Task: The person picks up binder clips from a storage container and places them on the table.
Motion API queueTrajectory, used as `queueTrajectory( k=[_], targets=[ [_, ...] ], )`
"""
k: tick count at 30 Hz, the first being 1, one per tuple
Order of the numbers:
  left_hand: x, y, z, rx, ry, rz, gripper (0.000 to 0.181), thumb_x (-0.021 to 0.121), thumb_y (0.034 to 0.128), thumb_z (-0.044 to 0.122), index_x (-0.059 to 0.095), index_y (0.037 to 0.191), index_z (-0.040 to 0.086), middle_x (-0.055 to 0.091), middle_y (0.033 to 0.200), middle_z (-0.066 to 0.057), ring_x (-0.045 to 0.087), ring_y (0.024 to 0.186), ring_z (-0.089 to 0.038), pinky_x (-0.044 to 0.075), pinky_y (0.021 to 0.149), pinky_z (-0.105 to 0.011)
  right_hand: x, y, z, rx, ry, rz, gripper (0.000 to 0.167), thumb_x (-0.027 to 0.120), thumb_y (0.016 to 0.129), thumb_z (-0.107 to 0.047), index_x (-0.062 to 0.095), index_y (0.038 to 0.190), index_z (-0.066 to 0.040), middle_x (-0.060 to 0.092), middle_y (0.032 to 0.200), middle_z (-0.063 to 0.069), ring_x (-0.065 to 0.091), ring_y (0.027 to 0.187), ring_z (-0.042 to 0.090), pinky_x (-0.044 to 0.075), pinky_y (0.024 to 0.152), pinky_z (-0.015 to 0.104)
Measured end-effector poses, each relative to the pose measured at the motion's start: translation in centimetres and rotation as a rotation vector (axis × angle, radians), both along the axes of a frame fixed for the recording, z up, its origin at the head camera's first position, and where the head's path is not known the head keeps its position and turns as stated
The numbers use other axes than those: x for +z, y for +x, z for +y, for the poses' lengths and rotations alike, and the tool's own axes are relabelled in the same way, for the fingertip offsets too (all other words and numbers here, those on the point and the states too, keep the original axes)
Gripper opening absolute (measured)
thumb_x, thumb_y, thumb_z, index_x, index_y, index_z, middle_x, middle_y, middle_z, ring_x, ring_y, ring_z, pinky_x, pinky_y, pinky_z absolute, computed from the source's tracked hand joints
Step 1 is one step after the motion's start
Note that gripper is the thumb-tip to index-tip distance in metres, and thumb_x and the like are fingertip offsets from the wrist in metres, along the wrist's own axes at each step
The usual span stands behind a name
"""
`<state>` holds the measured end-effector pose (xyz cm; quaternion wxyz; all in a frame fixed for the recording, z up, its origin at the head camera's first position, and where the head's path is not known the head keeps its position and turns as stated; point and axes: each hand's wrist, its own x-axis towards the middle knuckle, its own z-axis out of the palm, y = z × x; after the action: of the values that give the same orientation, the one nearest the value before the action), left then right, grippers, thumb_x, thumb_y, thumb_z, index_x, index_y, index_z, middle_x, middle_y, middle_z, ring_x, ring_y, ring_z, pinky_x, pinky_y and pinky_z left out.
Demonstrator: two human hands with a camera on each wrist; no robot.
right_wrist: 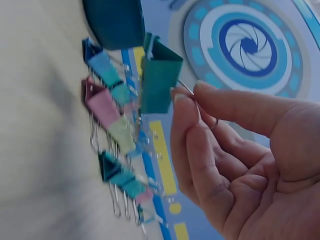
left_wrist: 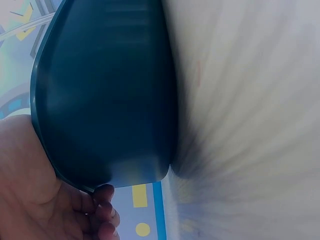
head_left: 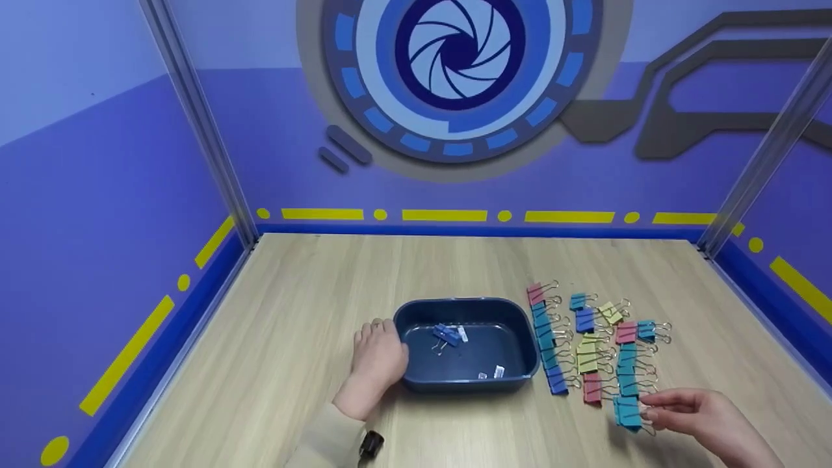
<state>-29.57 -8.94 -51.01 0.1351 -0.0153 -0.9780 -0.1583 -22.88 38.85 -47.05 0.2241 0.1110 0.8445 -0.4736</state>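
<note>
My left hand holds the left end of a dark blue-grey plastic bin. In the left wrist view its fingers curl at the bin's outer wall, and the thumb is hidden. Inside the bin lie a blue binder clip and small pale pieces. With thumb and fingertips my right hand pinches the wire handle of a teal binder clip. That clip hangs above the table, at the near end of the rightmost row of clips.
Right of the bin, binder clips stand in rough rows: a left row, a middle row and a right row. A yellow clip sits askew behind them. A small black object is beside the left sleeve. Printed walls enclose the wooden table.
</note>
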Motion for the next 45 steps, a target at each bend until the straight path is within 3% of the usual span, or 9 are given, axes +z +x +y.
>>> queueTrajectory(
  k=[6, 13, 20, 33, 45],
  targets=[
    [-0.1, 0.0, 0.0, 0.003, 0.005, -0.015, 0.031, 0.064, 0.0917, 0.02, 0.061, 0.108, -0.006, 0.062, 0.105, -0.02, 0.055, 0.1, -0.035, 0.042, 0.088, -0.048, -0.9, 0.2, 0.9, -0.023, 0.035, -0.03, 0.044, 0.078, 0.089, -0.019, 0.068, 0.124, 0.005, 0.079, 0.103, 0.011, 0.07, 0.089, 0.017, 0.059, 0.086, 0.036],
    [-0.1, -0.2, 0.0, 0.011, 0.024, -0.047, 0.033, 0.062, 0.0922, 0.02, 0.06, 0.112, -0.007, 0.062, 0.11, -0.021, 0.054, 0.103, -0.035, 0.041, 0.091, -0.049, -1.6, -0.5, 0.7, 0.006, 0.134, -0.009, 0.036, 0.077, 0.09, -0.013, 0.07, 0.119, 0.007, 0.078, 0.103, 0.013, 0.067, 0.087, 0.015, 0.058, 0.084, 0.033],
    [0.0, -0.2, 0.0, 0.003, 0.021, -0.031, 0.035, 0.064, 0.0915, 0.02, 0.061, 0.113, -0.007, 0.063, 0.108, -0.021, 0.055, 0.103, -0.036, 0.042, 0.09, -0.049, -2.5, -1.0, 0.3, 0.042, 0.246, 0.113, 0.036, 0.078, 0.09, -0.021, 0.073, 0.114, 0.005, 0.078, 0.098, 0.009, 0.069, 0.089, 0.014, 0.052, 0.092, 0.048],
    [-0.1, -0.1, -0.1, 0.0, 0.034, -0.054, 0.034, 0.061, 0.0925, 0.019, 0.06, 0.113, -0.007, 0.062, 0.11, -0.021, 0.054, 0.102, -0.036, 0.041, 0.088, -0.048, -3.0, -2.4, 0.1, -0.032, 0.262, 0.167, 0.035, 0.077, 0.089, -0.018, 0.071, 0.116, 0.005, 0.077, 0.102, 0.01, 0.065, 0.094, 0.018, 0.048, 0.094, 0.053],
    [-0.1, -0.3, -0.1, 0.003, 0.037, -0.043, 0.033, 0.062, 0.092, 0.019, 0.06, 0.111, -0.007, 0.063, 0.109, -0.022, 0.055, 0.102, -0.037, 0.041, 0.089, -0.049, -3.0, -2.7, 0.2, -0.012, 0.296, 0.219, 0.038, 0.077, 0.089, -0.017, 0.07, 0.119, 0.004, 0.076, 0.101, 0.007, 0.065, 0.092, 0.016, 0.053, 0.082, 0.037]
  ],
)
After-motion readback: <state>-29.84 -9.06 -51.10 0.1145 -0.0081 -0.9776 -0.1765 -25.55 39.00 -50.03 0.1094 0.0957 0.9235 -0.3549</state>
